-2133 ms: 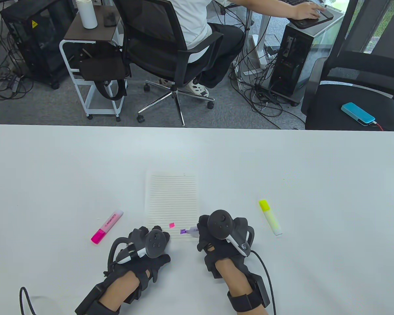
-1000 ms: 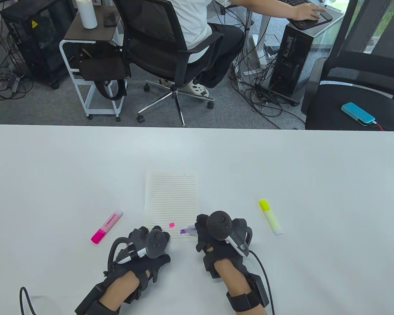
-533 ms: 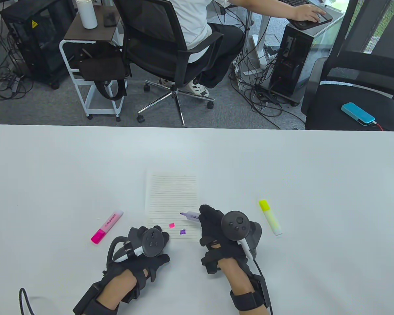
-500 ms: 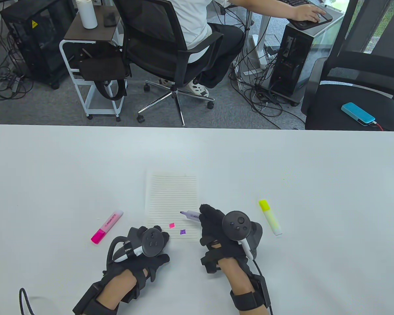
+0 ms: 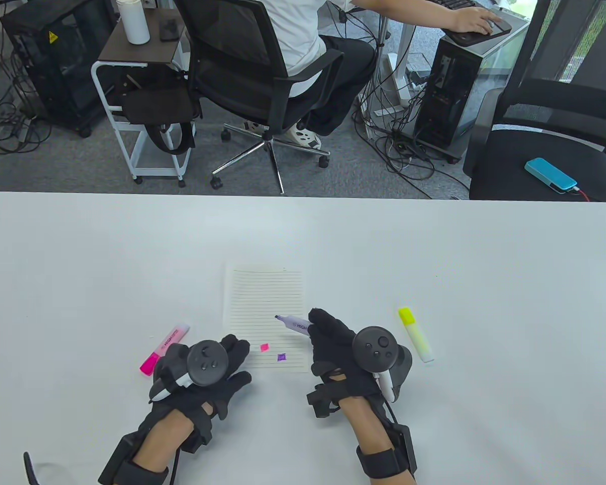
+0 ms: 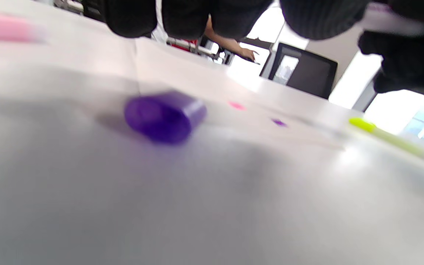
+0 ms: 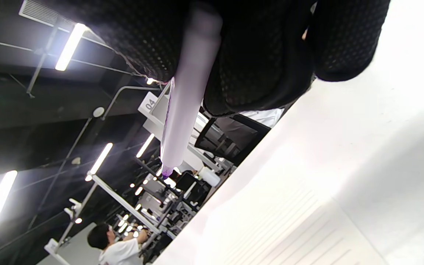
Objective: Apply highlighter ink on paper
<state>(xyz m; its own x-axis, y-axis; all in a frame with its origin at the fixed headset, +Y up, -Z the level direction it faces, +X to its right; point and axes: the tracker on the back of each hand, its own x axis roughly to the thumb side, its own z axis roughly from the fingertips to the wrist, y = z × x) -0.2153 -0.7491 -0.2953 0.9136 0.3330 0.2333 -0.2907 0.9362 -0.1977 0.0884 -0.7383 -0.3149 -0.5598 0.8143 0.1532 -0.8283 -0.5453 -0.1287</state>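
Observation:
A lined sheet of paper (image 5: 262,298) lies on the white table (image 5: 434,242), with a small pink mark (image 5: 265,347) and a small purple mark (image 5: 281,356) near its front edge. My right hand (image 5: 317,323) grips an uncapped purple highlighter (image 5: 296,324), its tip raised over the paper; it also shows in the right wrist view (image 7: 186,103). My left hand (image 5: 232,349) lies with fingers spread at the paper's near left corner and holds nothing. The purple cap (image 6: 164,116) lies on the table under it.
A pink highlighter (image 5: 164,348) lies just left of my left hand. A yellow highlighter (image 5: 415,334) lies right of my right hand and shows in the left wrist view (image 6: 385,138). Office chairs and a seated person are beyond the table's far edge.
My right hand lifted the purple highlighter off the purple mark and moved it back and up. My left hand slid left toward the pink highlighter.

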